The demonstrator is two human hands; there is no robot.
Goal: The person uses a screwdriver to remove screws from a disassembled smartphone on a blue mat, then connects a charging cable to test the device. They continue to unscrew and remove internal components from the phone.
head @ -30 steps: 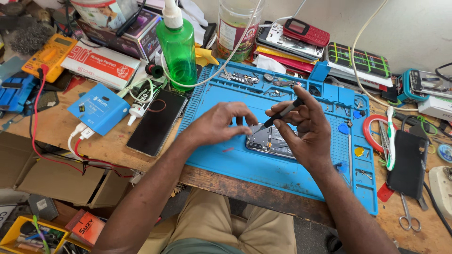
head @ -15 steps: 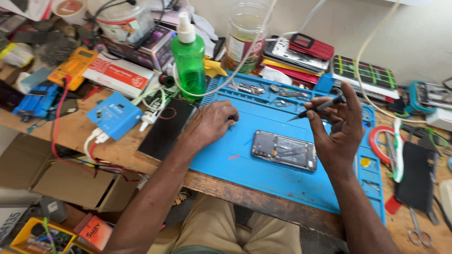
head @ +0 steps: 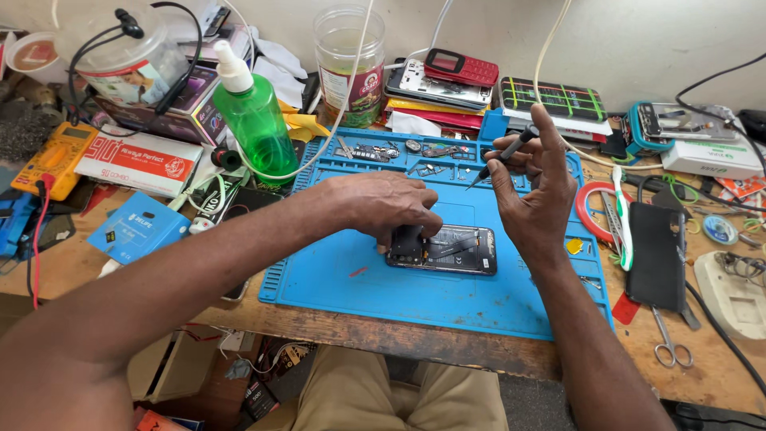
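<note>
Cluttered wooden bench [head: 447, 343], blue repair mat [head: 335, 279] in the middle — opened phone [head: 447, 249] flat on it.

Left hand [head: 383, 209] curled over the phone's left end, fingertips [head: 411, 238] pressed on a dark part there, half closed. Right hand [head: 531, 187] raised above the mat, clear of the phone, pinching a thin black screwdriver [head: 503, 156] between thumb and fingers, tip slanted down and left. Best handled with the phone pinned flat and the tip brought down straight — tiny screws likely, easily lost among the mat's trays. Green spray bottle [head: 254, 120] behind, scissors [head: 669, 345] off to the right.
</note>
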